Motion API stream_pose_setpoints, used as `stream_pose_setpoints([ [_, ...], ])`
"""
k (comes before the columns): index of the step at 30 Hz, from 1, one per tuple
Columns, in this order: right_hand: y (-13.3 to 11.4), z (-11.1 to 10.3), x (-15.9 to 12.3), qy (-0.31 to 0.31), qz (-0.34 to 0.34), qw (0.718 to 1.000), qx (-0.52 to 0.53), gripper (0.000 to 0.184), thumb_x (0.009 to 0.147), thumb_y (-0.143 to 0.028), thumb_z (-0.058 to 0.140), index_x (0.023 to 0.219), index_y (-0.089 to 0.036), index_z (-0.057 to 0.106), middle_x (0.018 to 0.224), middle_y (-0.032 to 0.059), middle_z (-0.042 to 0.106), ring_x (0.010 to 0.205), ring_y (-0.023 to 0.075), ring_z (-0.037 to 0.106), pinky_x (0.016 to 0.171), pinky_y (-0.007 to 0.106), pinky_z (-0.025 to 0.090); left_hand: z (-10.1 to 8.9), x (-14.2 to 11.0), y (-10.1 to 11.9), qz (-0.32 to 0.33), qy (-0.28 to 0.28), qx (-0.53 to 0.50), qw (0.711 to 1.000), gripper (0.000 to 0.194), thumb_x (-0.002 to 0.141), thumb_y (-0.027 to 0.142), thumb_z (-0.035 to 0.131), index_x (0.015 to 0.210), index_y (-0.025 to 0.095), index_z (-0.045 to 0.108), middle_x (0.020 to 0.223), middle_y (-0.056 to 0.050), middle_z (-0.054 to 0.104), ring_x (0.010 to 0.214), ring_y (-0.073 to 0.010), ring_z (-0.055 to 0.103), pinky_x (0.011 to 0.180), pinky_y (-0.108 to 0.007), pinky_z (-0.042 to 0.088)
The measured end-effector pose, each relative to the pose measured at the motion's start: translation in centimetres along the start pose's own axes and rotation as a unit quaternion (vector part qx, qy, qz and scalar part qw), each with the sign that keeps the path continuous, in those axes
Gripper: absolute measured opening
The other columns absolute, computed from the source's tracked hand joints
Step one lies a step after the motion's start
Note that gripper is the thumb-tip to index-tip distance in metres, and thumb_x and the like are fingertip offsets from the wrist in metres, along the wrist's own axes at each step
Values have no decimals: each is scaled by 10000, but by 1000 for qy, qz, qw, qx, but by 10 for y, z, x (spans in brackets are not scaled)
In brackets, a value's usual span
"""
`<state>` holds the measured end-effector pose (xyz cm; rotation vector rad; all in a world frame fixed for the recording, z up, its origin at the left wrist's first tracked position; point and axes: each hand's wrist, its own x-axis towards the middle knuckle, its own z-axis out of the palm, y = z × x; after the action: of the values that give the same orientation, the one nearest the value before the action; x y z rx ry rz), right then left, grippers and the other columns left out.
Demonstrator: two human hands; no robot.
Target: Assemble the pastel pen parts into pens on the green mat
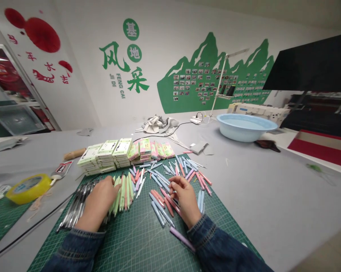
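My left hand (101,200) is curled over a row of light green pens (122,192), with a few pink ones among them. Its far fingers are hidden behind the knuckles, so what they hold does not show. Left of it lie clear pens with black parts (76,207). My right hand (186,198) has thumb and fingertips drawn together above a loose group of pens; anything between them is too small to make out. Beside and under it are a pink pen (170,200), blue pens (158,214) and a purple pen (182,238).
A green cutting mat (136,241) lies under the pens. Stacked small boxes (106,155) line its far edge, with more blue and pink pens (184,166) nearby. Yellow tape (28,189) lies at left, a blue basin (245,130) at far right, and grey cloth (159,124) behind.
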<state>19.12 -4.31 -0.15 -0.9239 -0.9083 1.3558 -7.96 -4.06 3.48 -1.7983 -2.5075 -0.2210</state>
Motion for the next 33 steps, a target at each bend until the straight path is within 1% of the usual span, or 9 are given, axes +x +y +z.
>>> stream_pose_setpoints([
  [5, -4, -3, 2, 12, 8, 1000, 23, 172, 715, -241, 598, 864, -154, 610, 699, 1, 583, 556, 92, 517, 479, 193, 393, -15, -1, 44, 79, 5, -40, 996, 214, 801, 362, 481, 851, 219, 632, 883, -75, 688, 824, -234, 625, 648, -291, 404],
  [9, -12, -15, 11, 56, -29, 998, -8, 166, 724, -253, 581, 865, -167, 599, 693, -4, 580, 556, 108, 514, 479, 209, 382, 3, 2, 77, 107, -39, -13, 993, 195, 787, 283, 497, 869, 196, 651, 902, -101, 686, 847, -243, 633, 673, -300, 425],
  [12, -17, -23, 15, 87, -92, 983, -137, 123, 739, -217, 555, 837, -173, 615, 732, 8, 614, 651, 140, 558, 589, 249, 431, 22, -1, 88, 128, -15, 17, 992, 285, 809, 207, 440, 1023, 159, 622, 994, -142, 663, 913, -264, 631, 712, -330, 446],
  [15, -16, -22, 11, 18, -118, 946, -303, 122, 735, -144, 537, 787, -182, 641, 765, 13, 646, 743, 157, 584, 708, 273, 431, 34, -5, 92, 146, -11, 25, 989, 299, 822, 162, 395, 1036, 136, 602, 1050, -159, 641, 951, -261, 625, 719, -330, 456],
  [18, -10, -16, 2, -69, -126, 875, -463, 161, 729, -103, 541, 803, -189, 655, 785, 20, 637, 750, 163, 572, 696, 270, 407, 38, -7, 92, 153, -28, 26, 987, 244, 837, 188, 395, 954, 152, 606, 1035, -142, 649, 915, -256, 636, 697, -325, 457],
  [21, -4, -10, -6, -97, -144, 802, -572, 142, 763, -110, 537, 834, -182, 637, 864, 48, 628, 827, 178, 565, 727, 271, 398, 38, -5, 91, 151, -31, 12, 988, 230, 859, 234, 377, 905, 183, 596, 1000, -104, 663, 851, -246, 648, 646, -315, 445],
  [23, -2, -9, -9, -104, -143, 769, -614, 127, 803, -134, 520, 870, -179, 619, 892, 59, 622, 850, 183, 563, 734, 269, 397, 36, -5, 90, 154, -17, -1, 988, 235, 871, 262, 365, 880, 197, 591, 983, -83, 668, 849, -237, 644, 620, -298, 429],
  [29, -1, -6, -15, -107, -148, 715, -675, 108, 858, -197, 498, 912, -167, 587, 963, 92, 608, 906, 208, 561, 776, 291, 404, 29, -14, 90, 181, 16, -56, 982, 270, 906, 332, 347, 904, 239, 601, 977, -33, 674, 873, -206, 629, 609, -270, 392],
  [33, 1, -5, -15, -89, -147, 698, -696, 118, 846, -192, 500, 922, -162, 586, 942, 103, 620, 891, 225, 573, 751, 301, 411, 27, -22, 90, 179, 33, -103, 978, 264, 910, 325, 364, 964, 238, 608, 1035, -36, 671, 910, -196, 619, 674, -262, 399],
])
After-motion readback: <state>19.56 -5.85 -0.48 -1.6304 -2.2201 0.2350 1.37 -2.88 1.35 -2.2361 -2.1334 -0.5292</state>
